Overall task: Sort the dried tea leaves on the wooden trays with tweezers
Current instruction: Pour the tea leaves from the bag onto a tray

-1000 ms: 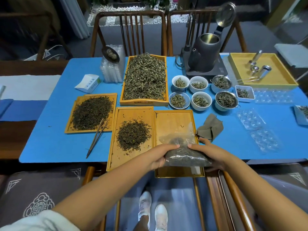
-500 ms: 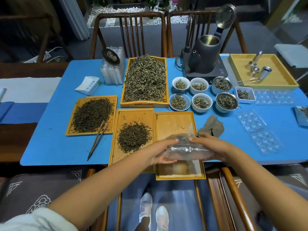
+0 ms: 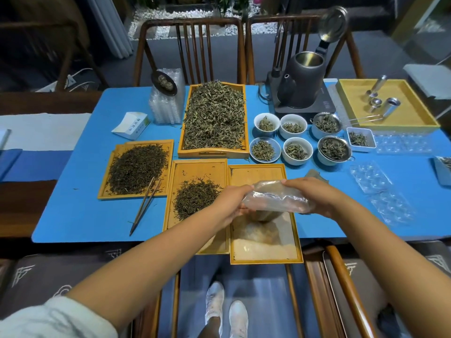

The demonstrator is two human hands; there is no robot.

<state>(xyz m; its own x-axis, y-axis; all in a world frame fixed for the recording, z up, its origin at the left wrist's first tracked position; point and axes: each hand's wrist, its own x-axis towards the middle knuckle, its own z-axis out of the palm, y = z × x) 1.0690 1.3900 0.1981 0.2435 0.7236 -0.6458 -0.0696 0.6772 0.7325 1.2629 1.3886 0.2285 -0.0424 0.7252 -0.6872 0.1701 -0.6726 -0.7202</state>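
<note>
Fingers [image 3: 240, 191] of the left hand [image 3: 231, 203] curl round the left end of a clear plastic bag [image 3: 275, 198], and the right hand [image 3: 314, 196] grips its right end the same way. Both hands hold the bag level above the near right tray [image 3: 266, 250], whose floor is mostly bare; some dark tea shows under the bag's lower edge.

Just left of that tray, touching it, a 2nd tray [image 3: 195, 172] carries a small mound of dark tea leaves [image 3: 196, 201]. Farther left, a 3rd tray [image 3: 117, 191] holds a wider spread of dark leaves. Tweezers [image 3: 145, 206] lie untouched, their far ends resting on that tray's near right corner and their tips on the blue desk [image 3: 80, 215].

Beyond these, a deeper tray [image 3: 213, 153] is heaped with paler green leaves. To its right stand 4 white cups [image 3: 280, 140] and 2 strainers [image 3: 330, 137] with tea in them, then a small white dish [image 3: 360, 139]. At the far right sit a dark kettle [image 3: 302, 81], lid raised, and a yellow tray [image 3: 390, 118] holding metal tools.
</note>
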